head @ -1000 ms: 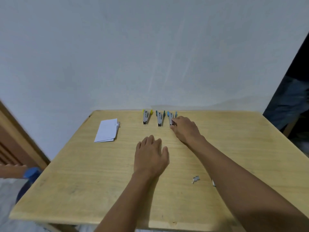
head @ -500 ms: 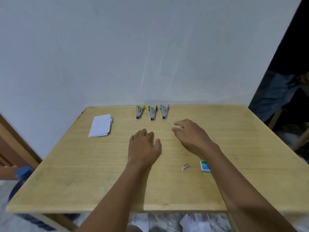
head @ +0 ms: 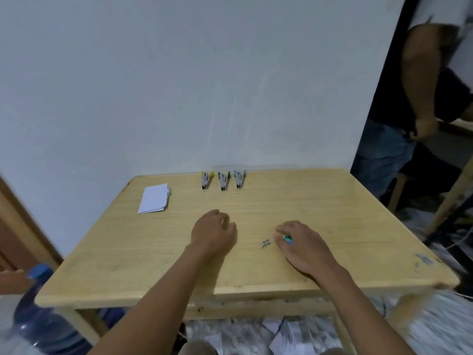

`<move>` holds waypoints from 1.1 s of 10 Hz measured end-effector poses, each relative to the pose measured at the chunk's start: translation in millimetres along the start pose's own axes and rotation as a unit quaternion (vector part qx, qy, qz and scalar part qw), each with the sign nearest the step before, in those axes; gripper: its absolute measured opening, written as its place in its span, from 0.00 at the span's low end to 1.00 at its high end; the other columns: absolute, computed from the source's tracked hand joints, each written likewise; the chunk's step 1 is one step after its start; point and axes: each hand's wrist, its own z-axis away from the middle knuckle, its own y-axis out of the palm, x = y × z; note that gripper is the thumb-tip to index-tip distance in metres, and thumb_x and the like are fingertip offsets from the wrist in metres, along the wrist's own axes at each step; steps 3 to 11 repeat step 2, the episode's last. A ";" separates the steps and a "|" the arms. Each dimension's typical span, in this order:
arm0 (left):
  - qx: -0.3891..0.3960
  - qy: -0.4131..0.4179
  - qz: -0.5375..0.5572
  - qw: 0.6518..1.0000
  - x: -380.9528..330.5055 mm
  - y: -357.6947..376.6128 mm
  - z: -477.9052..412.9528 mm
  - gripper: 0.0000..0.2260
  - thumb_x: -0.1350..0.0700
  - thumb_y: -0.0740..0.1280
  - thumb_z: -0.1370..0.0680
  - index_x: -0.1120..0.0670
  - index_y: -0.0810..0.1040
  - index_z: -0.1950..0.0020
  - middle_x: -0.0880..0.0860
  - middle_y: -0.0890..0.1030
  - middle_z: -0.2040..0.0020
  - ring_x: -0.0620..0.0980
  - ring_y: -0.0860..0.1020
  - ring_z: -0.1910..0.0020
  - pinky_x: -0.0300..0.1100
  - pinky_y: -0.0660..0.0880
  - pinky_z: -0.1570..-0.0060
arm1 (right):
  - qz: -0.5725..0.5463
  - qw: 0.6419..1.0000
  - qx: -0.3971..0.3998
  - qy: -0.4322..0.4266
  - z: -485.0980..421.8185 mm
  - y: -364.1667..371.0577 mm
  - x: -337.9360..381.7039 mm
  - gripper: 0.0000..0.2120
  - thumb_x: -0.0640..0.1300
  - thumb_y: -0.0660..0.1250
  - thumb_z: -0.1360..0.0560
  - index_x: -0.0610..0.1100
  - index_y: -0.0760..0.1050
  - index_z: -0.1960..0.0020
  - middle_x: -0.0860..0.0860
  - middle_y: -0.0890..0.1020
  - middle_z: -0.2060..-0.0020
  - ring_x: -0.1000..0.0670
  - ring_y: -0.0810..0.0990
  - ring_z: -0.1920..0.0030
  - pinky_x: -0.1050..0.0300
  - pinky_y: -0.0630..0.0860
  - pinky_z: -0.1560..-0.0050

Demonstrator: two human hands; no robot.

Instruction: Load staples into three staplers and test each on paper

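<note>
I look at a plain, pale grey wall (head: 179, 85) with soft light on it. A table (head: 332, 226) of light yellow wood stands right up against the wall. On my left there is a brown wooden door frame (head: 23, 226). A big blue water bottle (head: 43, 321) stands on the floor by the table's left corner. On my right the wall ends at a dark opening (head: 378, 111), and someone in jeans (head: 378, 155) stands there. White paper scraps (head: 289, 331) lie on the floor under the table.

R hand (head: 304, 243) back from staplers (head: 223, 181), pinches staple box (head: 288, 239).
</note>
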 end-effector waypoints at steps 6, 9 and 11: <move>-0.018 0.007 0.066 0.998 -5.4 -35.2 -2.7 0.23 0.42 0.63 0.21 0.52 0.73 0.29 0.51 0.73 0.29 0.51 0.71 0.30 0.48 0.70 0.34 | -0.057 0.998 -0.015 -0.018 -18.1 -36.0 31.7 0.21 0.59 0.56 0.19 0.52 0.72 0.31 0.54 0.72 0.30 0.51 0.72 0.32 0.52 0.67 0.33; -0.018 0.007 0.066 0.998 -5.4 -35.2 -2.7 0.23 0.42 0.63 0.21 0.52 0.73 0.29 0.51 0.73 0.29 0.51 0.71 0.30 0.48 0.70 0.34 | -0.057 0.998 -0.015 -0.018 -18.1 -36.0 31.7 0.21 0.59 0.56 0.19 0.52 0.72 0.31 0.54 0.72 0.30 0.51 0.72 0.32 0.52 0.67 0.33; -0.018 0.007 0.066 0.998 -5.4 -35.2 -2.7 0.23 0.42 0.63 0.21 0.52 0.73 0.29 0.51 0.73 0.29 0.51 0.71 0.30 0.48 0.70 0.34 | -0.057 0.998 -0.015 -0.018 -18.1 -36.0 31.7 0.21 0.59 0.56 0.19 0.52 0.72 0.31 0.54 0.72 0.30 0.51 0.72 0.32 0.52 0.67 0.33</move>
